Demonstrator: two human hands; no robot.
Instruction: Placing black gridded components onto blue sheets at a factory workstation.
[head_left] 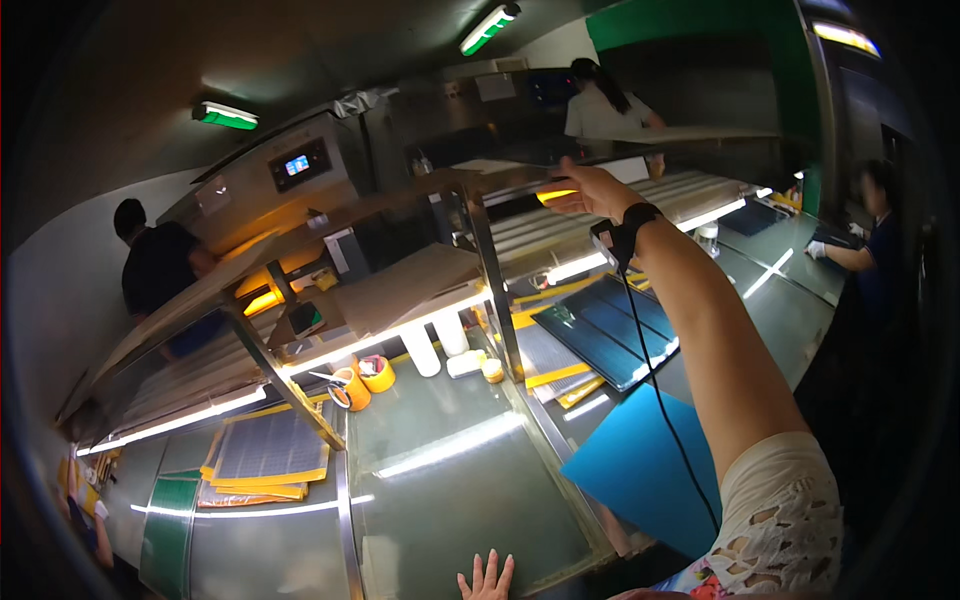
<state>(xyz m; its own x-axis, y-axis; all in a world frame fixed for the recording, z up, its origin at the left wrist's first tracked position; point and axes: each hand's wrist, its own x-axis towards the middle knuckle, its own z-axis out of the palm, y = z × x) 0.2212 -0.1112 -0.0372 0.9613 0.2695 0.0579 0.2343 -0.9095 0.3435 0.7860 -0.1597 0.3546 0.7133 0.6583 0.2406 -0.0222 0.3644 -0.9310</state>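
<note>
Head view: left hand (487, 578) spread at the worktop's (455, 505) near edge, likely for support; right hand (595, 192) above it by a yellow item (557, 196), grip unclear.

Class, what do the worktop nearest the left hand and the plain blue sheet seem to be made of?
Worktop: probably glass, smooth and glossy; it mirrors a lamp as a bright streak.
Blue sheet: perhaps plastic or card, fairly matte; its even colour shows no sharp reflection.

A smooth, glossy grey-green rectangular worktop (470, 500) was edged with metal-looking strips (351, 530); a blue rectangular sheet (635, 470) was matt-finished.
</note>
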